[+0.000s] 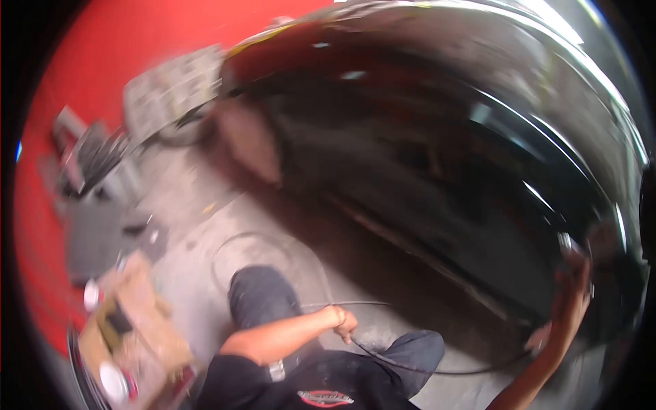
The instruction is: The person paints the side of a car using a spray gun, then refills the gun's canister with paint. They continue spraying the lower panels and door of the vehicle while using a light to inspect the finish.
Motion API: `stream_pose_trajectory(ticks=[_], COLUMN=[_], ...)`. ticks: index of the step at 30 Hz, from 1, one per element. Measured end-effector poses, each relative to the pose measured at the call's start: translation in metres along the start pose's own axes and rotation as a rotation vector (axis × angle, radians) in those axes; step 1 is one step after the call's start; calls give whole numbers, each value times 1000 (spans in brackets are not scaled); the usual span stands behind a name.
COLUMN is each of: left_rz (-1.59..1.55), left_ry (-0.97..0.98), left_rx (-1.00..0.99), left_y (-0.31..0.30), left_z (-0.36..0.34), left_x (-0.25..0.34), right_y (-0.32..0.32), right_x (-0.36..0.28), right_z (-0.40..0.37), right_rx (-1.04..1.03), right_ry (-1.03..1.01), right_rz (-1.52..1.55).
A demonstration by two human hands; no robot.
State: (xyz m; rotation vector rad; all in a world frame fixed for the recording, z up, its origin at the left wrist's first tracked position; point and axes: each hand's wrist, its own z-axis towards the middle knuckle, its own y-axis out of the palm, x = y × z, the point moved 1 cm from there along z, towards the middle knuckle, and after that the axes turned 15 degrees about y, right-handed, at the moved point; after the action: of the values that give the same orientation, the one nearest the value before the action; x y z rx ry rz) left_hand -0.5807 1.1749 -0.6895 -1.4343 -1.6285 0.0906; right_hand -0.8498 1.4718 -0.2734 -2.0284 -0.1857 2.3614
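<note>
My left hand is closed around a dark air hose, in front of my body. From there the hose sags across my bent knee towards the lower right. My right hand is raised at the far right, gripping what looks like a spray gun; only its silvery top shows, and motion smears it. Close beside that hand is the glossy dark side of a car, which curves across the upper right and reflects lights and shapes.
Newspaper sheets hang by the car's wheel at the upper left. Flattened cardboard lies at the lower left, with a white-topped can on it. Dark panels and a red wall are behind. Hose loops lie on the concrete floor.
</note>
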Motion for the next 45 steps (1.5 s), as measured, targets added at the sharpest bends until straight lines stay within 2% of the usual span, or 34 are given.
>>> stream_pose_trajectory(ticks=[1,2,4,7,9,11,14,18,21,23,24,27,30,32,34,35,38,39,42,45], left_rz=[-8,7,4,-97,-170,-141,-129,-203,-249,-274,-303,-418,-532,-542,-522,-516,-551,-513,-541,-520], left_ry=[-22,-25,-26,26,73,87,119,129,122,179,191,232,289,339,334,330,326,336,423,442], left_rx=[38,69,158,319,481,520,592,571,589,653,622,555,547,557,467,424,304,266,230,203], left_y=[2,2,-20,-36,-43,-43,-43,-36,-32,-25,-27,-26,-13,-12,-18,-21,-18,-16,-6,-1], left_z=[-11,-18,-35,-42,-56,-57,-62,-60,-67,-72,-73,-75,-67,-64,-67,-71,-78,-80,-88,-102], left_x=[5,7,20,25,26,27,35,26,25,24,24,18,2,-2,-5,-5,-20,-29,-53,-72], right_y=[4,-1,5,-9,-5,-10,-15,-29,-50,-68,-78,-94,-95,-73,-39,-19,41,64,135,208], right_x=[-30,-37,-91,-137,-161,-179,-183,-176,-169,-159,-157,-156,-160,-160,-163,-162,-176,-174,-185,-193], right_z=[-18,-2,5,64,92,107,122,142,185,204,212,211,220,209,192,185,171,163,150,119], right_rx=[-52,-54,-4,45,102,138,62,103,211,308,357,599,738,690,610,636,512,435,434,327], right_ry=[-42,-14,-80,-239,-188,-146,-103,-134,-35,-58,-71,-189,-81,-181,-232,-260,-104,-223,-122,-255], right_rz=[-175,-68,-131,-130,-154,-214,-244,-352,-404,-395,-392,-574,-781,-747,-739,-718,-754,-676,-716,-679])
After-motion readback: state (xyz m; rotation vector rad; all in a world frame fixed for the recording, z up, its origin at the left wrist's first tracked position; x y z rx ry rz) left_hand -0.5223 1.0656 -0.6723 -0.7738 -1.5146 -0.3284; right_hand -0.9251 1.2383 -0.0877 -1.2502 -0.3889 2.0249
